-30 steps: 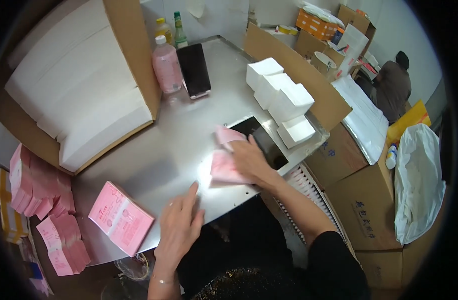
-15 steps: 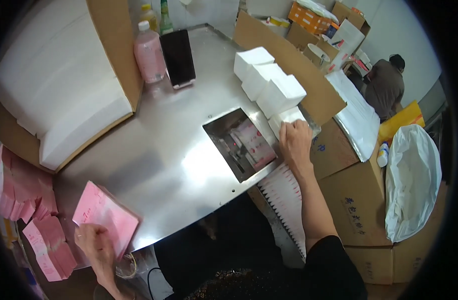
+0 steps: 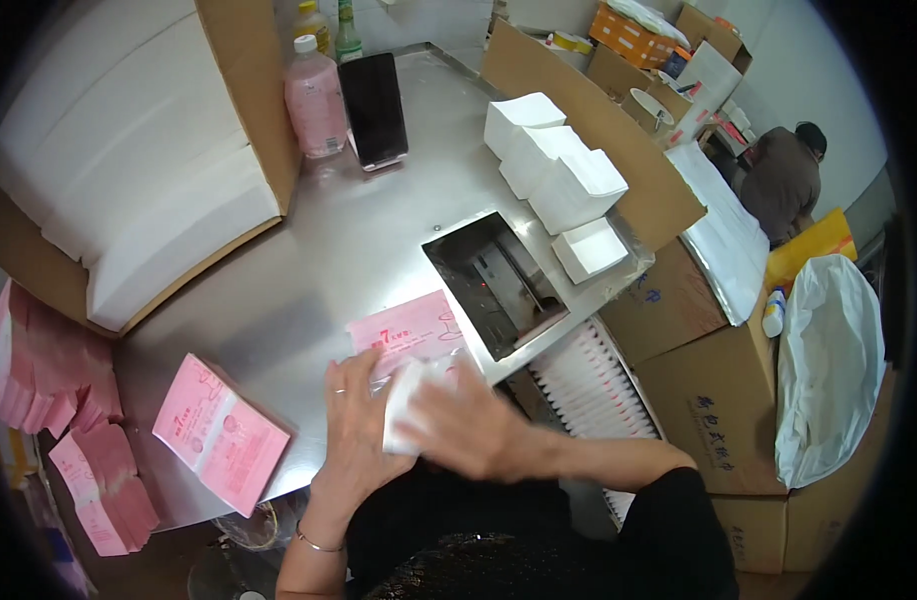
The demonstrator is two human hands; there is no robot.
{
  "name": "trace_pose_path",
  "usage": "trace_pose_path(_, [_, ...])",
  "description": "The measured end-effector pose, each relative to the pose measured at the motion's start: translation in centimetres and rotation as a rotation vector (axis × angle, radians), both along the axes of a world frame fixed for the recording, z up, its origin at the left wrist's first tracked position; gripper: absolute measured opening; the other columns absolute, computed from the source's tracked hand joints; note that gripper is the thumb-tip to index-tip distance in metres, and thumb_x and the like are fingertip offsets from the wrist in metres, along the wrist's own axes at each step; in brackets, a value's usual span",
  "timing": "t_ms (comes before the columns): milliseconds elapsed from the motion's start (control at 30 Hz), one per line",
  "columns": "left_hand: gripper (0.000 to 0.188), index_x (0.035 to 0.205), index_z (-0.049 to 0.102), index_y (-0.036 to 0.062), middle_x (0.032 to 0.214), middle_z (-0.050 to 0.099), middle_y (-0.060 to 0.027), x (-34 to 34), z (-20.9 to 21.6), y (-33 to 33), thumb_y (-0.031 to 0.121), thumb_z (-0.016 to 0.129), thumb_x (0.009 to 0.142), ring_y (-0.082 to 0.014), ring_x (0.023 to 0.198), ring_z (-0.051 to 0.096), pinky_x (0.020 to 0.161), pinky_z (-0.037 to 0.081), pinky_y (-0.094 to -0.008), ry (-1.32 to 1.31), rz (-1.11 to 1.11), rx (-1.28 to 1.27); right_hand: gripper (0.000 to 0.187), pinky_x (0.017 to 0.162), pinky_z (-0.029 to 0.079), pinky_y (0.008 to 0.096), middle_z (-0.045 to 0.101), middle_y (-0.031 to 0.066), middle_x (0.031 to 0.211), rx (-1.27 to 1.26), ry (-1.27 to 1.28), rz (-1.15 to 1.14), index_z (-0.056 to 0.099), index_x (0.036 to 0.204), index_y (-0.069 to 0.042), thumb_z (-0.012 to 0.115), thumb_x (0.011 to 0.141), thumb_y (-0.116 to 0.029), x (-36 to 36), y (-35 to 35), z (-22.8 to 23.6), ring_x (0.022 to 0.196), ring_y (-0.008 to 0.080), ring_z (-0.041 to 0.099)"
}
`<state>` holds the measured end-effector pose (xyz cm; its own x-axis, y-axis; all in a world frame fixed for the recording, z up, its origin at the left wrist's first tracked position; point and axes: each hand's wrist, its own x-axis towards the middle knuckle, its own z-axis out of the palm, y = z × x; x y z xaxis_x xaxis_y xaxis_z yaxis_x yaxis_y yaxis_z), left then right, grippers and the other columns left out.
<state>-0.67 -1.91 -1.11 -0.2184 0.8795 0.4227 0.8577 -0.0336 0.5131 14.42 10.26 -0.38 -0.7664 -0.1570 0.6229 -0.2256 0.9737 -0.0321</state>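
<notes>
At the table's front edge, a pink printed packet lies under my hands. My left hand grips the packet's near left side, its fingers bent over the edge. Beside it, my right hand is smeared by motion and presses on a folded white napkin wad, which sits between the two hands at the packet's near end. The right fingertips are too blurred to make out fully. To the left rests a stack of pink packets, touched by neither hand.
A rectangular opening is cut in the metal table. White napkin stacks stand behind it, a phone and pink bottle farther back. An open carton is left, cardboard boxes right. A person bends in the background.
My left hand has left the pink stack and moved right. My right hand has come from the white napkins to the front edge. A pink packet seen in the opening now lies under my hands.
</notes>
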Motion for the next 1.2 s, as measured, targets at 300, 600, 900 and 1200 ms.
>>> trace_pose_path(300, [0.068, 0.129, 0.058, 0.0024, 0.15, 0.039, -0.0249, 0.2, 0.6, 1.5, 0.033, 0.075, 0.071, -0.0463, 0.138, 0.036, 0.107, 0.029, -0.0594, 0.13, 0.244, -0.133, 0.019, 0.106, 0.038, 0.0605, 0.063, 0.0206, 0.092, -0.254, -0.046, -0.115, 0.063, 0.09, 0.003, 0.061, 0.076, -0.01, -4.7, 0.7, -0.2, 0.09, 0.0392, 0.062])
trace_pose_path(600, [0.062, 0.131, 0.062, 0.0134, 0.111, 0.055, -0.0168, 1.7, 1.6, 2.0, 0.041, 0.074, 0.077, -0.032, 0.1, 0.05, 0.08, 0.038, -0.0442, 0.229, 0.272, -0.296, 0.013, 0.079, 0.043, 0.0431, 0.058, 0.0122, 0.09, 0.086, -0.077, -1.154, 0.065, 0.091, -0.004, 0.067, 0.087, -0.015, 4.2, 16.6, -1.3, 0.092, 0.0287, 0.056])
trace_pose_path(900, [0.049, 0.112, 0.063, 0.0077, 0.112, 0.055, -0.0172, 1.6, 1.2, 3.4, 0.041, 0.075, 0.078, -0.0327, 0.101, 0.052, 0.084, 0.038, -0.0482, 0.367, 0.186, -0.161, 0.02, 0.08, 0.047, 0.0456, 0.064, 0.016, 0.099, -0.121, 0.132, -0.976, 0.069, 0.101, 0.001, 0.061, 0.082, 0.001, 5.6, 17.1, -0.8, 0.094, 0.0339, 0.06])
trace_pose_path(1200, [0.077, 0.134, 0.052, 0.0045, 0.115, 0.053, -0.0198, 0.4, 2.3, 2.2, 0.032, 0.079, 0.068, -0.0349, 0.1, 0.052, 0.083, 0.04, -0.0462, 0.124, 0.182, -0.285, 0.025, 0.11, 0.03, 0.0674, 0.062, 0.0214, 0.104, 0.018, 0.025, -0.095, 0.066, 0.106, -0.002, 0.059, 0.084, -0.012, -0.7, -0.1, -1.6, 0.098, 0.0401, 0.064])
